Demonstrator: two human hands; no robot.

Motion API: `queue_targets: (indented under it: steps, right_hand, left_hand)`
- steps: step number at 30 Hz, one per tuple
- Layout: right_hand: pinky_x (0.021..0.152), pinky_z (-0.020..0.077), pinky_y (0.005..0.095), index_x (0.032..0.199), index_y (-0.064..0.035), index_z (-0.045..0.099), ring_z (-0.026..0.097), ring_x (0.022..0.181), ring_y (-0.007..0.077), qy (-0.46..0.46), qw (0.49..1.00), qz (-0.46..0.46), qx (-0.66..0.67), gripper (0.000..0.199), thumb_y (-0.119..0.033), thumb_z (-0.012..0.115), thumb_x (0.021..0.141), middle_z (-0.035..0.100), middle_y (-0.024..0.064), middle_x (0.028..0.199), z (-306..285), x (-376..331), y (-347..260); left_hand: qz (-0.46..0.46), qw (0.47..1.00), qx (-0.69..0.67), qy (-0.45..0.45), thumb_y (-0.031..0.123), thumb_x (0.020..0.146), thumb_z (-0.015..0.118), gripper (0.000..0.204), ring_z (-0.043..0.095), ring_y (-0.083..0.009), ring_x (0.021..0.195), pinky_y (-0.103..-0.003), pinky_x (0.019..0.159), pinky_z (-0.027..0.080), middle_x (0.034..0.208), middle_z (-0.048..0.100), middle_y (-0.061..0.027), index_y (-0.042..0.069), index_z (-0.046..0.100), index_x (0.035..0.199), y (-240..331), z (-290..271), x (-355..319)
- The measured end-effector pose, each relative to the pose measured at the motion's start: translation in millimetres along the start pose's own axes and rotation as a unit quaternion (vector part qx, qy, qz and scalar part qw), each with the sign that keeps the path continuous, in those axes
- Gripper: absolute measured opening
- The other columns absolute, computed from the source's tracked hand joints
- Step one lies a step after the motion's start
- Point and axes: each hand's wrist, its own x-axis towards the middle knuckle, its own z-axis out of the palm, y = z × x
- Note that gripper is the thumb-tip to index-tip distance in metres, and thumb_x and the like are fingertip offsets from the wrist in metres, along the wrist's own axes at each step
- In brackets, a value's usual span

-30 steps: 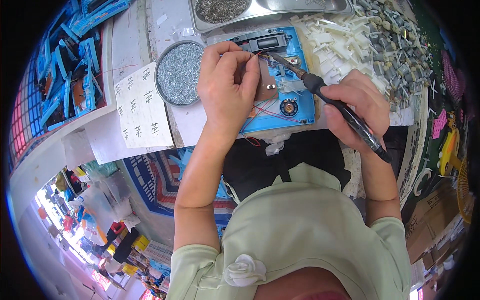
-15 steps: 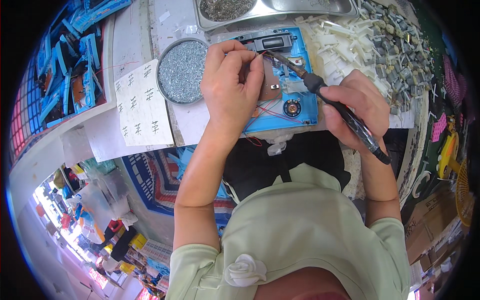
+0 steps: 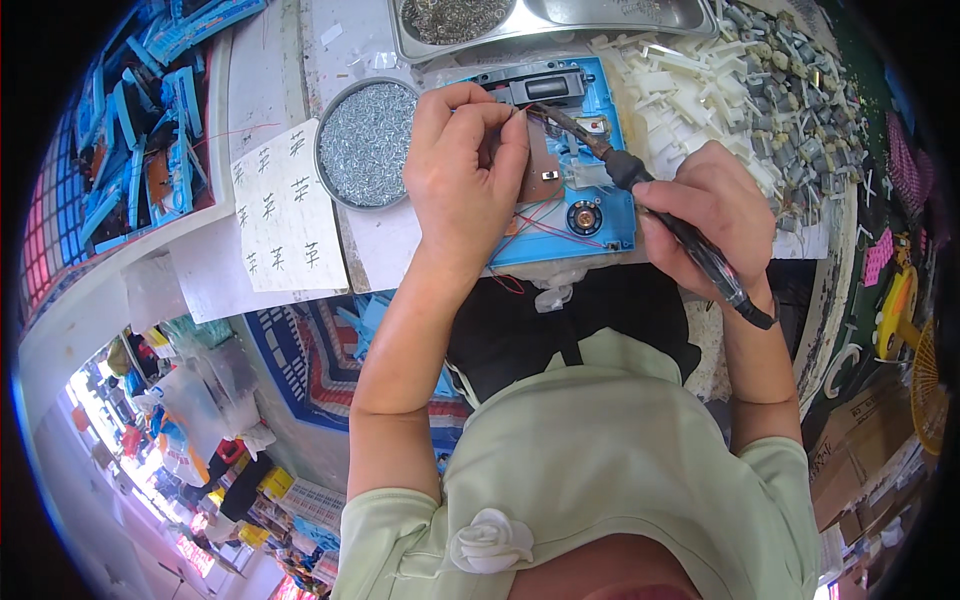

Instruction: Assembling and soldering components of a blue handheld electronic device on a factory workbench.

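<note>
Shifted slightly: left hand pinching fine wire onto blue plastic housing on bench; right hand gripping black soldering iron. Best kept steady, tip touching briefly.

Left forearm enters from the lower edge, bare below a short pale-green sleeve, and rises straight toward the far edge of the desk. Left hand is back-up, fingers curled, thumb and forefinger tips pinched together. Right forearm comes up on the right side, wrist bent inward. Right hand is closed in a pen-style grip, knuckles up, thumb on the near side. The hands are near, not touching.
</note>
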Motion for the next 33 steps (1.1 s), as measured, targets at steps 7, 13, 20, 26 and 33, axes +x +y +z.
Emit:
queue_targets:
  steps: [7, 13, 20, 26, 33]
  right_hand:
    - [0.054, 0.0411, 0.0322, 0.099, -0.0037, 0.072, 0.051, 0.058, 0.0241, -0.005, 1.0, 0.003, 0.019, 0.031, 0.001, 0.076, 0.069, 0.056, 0.0055, 0.068, -6.3, -2.3, -1.2]
    - [0.054, 0.0411, 0.0324, 0.099, -0.0039, 0.073, 0.051, 0.058, 0.0238, -0.002, 1.0, 0.007, 0.03, 0.03, 0.001, 0.076, 0.069, 0.056, 0.0055, 0.068, -4.7, -1.7, -2.2]
    - [0.053, 0.0408, 0.0329, 0.099, -0.004, 0.073, 0.05, 0.057, 0.0241, -0.004, 0.999, 0.011, 0.03, 0.03, -0.001, 0.077, 0.07, 0.055, 0.0059, 0.067, -5.6, -1.6, -2.1]
    - [0.053, 0.0398, 0.0327, 0.098, -0.0026, 0.072, 0.05, 0.057, 0.0238, 0.0, 0.999, 0.018, 0.033, 0.027, -0.001, 0.076, 0.072, 0.055, 0.0061, 0.067, -7.5, -3.4, -1.9]
    - [0.054, 0.0404, 0.0329, 0.1, 0.0001, 0.071, 0.051, 0.058, 0.0235, 0.013, 0.999, 0.022, 0.033, 0.026, -0.001, 0.075, 0.074, 0.056, 0.0072, 0.068, -16.0, -4.2, 0.4]
  left_hand:
    - [0.013, 1.0, -0.009, 0.007, 0.001, 0.08, 0.079, 0.011, 0.061, -0.0159, 0.065, -0.028, 0.054, 0.049, 0.096, 0.064, -0.0087, 0.002, 0.069, 0.085, -0.9, 1.2, 0.2]
    - [0.024, 1.0, -0.004, 0.01, 0.002, 0.08, 0.079, 0.011, 0.062, -0.0185, 0.068, -0.03, 0.056, 0.051, 0.096, 0.064, -0.0095, 0.002, 0.07, 0.086, -1.3, 0.9, 0.5]
    - [0.009, 1.0, 0.008, 0.004, 0.003, 0.08, 0.08, 0.011, 0.063, -0.0187, 0.069, -0.03, 0.057, 0.052, 0.096, 0.065, -0.0093, 0.002, 0.071, 0.087, 0.0, 0.6, -0.3]
    - [0.023, 1.0, 0.009, 0.01, 0.001, 0.081, 0.079, 0.014, 0.064, -0.0184, 0.071, -0.03, 0.06, 0.052, 0.099, 0.066, -0.0099, 0.003, 0.075, 0.095, 3.3, -5.4, -3.5]
    - [0.018, 1.0, -0.014, 0.0, 0.0, 0.081, 0.079, 0.017, 0.063, -0.0181, 0.068, -0.03, 0.062, 0.052, 0.084, 0.067, -0.0086, 0.004, 0.076, 0.098, 4.8, -15.1, -6.6]
